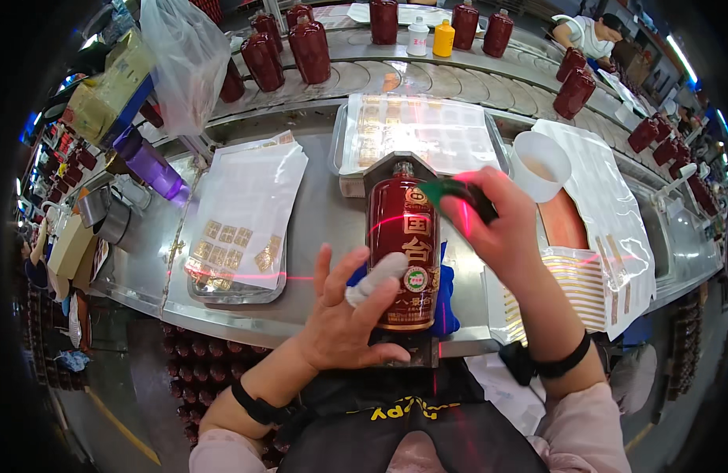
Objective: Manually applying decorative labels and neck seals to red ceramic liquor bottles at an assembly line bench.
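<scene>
A dark red glossy bottle (pixel 402 240) with gold lettering and a round green-and-white emblem lies in a dark metal holder (pixel 399 355), its neck pointing away from me. My right hand (pixel 496 217) is closed on a dark green scraper-like tool (pixel 443 195), whose pointed tip is against or just over the bottle's upper right front. My left hand (pixel 344 315) is open beside the bottle's lower left, fingers spread. White covers (pixel 378 280) wrap some of its fingertips, which rest on or close to the bottle. Blue cloth (pixel 446 296) shows under the bottle.
Sheets of gold stickers lie in a left tray (pixel 236 293) and a far tray (pixel 498 146). A white cup (pixel 540 167) and a gold-striped sheet (pixel 565 292) are at the right. Red bottles (pixel 309 51) stand along a conveyor (pixel 356 73); a co-worker (pixel 588 35) sits beyond.
</scene>
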{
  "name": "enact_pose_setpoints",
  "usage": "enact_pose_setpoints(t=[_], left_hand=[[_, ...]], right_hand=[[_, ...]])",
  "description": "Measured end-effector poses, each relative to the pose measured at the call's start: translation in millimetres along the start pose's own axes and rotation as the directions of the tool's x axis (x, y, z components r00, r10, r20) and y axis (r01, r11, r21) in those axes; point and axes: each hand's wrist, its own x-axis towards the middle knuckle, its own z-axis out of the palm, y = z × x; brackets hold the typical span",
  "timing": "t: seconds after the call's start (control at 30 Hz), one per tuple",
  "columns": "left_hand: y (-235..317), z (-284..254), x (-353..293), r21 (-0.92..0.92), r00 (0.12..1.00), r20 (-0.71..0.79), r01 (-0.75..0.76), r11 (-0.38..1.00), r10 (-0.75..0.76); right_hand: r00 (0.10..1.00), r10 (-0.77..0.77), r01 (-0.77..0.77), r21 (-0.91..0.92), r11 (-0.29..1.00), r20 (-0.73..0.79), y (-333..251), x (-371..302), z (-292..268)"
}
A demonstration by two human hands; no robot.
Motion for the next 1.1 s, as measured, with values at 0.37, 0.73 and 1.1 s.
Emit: enact_pose_setpoints(t=[0.37, 0.73, 1.1], left_hand=[[8.2, 3.7, 19.1, 0.077, 0.984, -0.004, 0.175, 0.981, -0.176], [9.9, 2.2, -19.6, -0.051, 0.950, -0.100, 0.291, 0.955, -0.295], [4.6, 1.1, -23.4, -0.107, 0.941, -0.150, 0.291, 0.951, -0.305]], right_hand=[[0.957, -0.291, 0.281, -0.273, 0.920, 0.002, 3.0, -12.7, -1.6], [0.836, -0.401, 0.531, -0.362, 0.766, 0.375, -32.1, 41.3, 6.2], [0.670, -0.319, 0.331, 0.114, 0.937, 0.671, -52.7, 1.6, -21.9]])
